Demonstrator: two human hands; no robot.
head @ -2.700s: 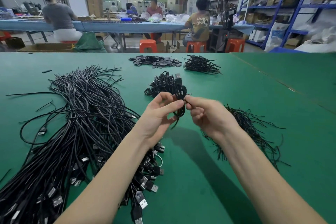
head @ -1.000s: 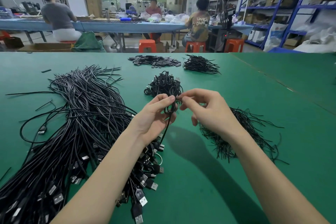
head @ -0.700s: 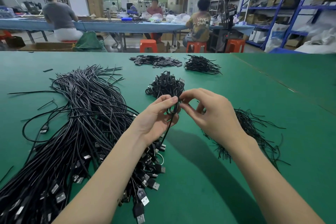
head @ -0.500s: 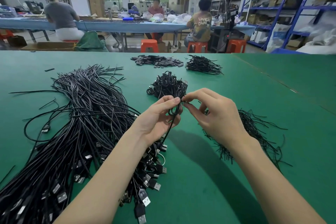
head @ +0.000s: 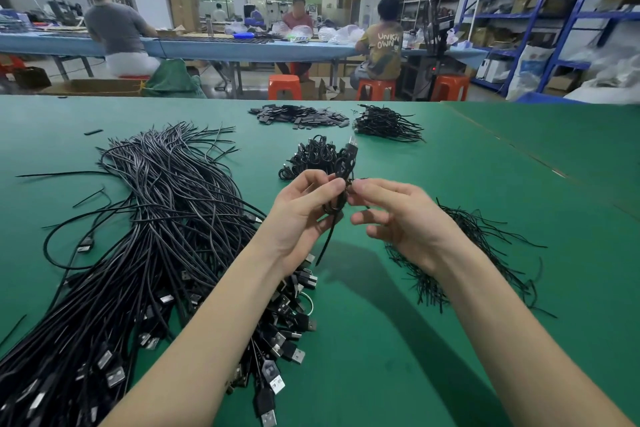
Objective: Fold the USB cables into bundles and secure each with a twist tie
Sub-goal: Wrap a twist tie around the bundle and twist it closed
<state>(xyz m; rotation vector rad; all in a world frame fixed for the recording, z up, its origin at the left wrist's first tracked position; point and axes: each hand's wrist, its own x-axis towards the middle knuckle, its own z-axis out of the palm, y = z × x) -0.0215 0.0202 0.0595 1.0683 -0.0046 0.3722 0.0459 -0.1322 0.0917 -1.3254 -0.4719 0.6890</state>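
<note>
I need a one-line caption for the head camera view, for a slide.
Left hand grips a folded black USB cable bundle while right hand pinches its thin black twist tie above the green table.

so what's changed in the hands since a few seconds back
The folded cable has been turned so its plug end sticks up above the left hand, which still grips it. The right hand still pinches at its middle, with the fingers spread more. The piles haven't moved.
</note>
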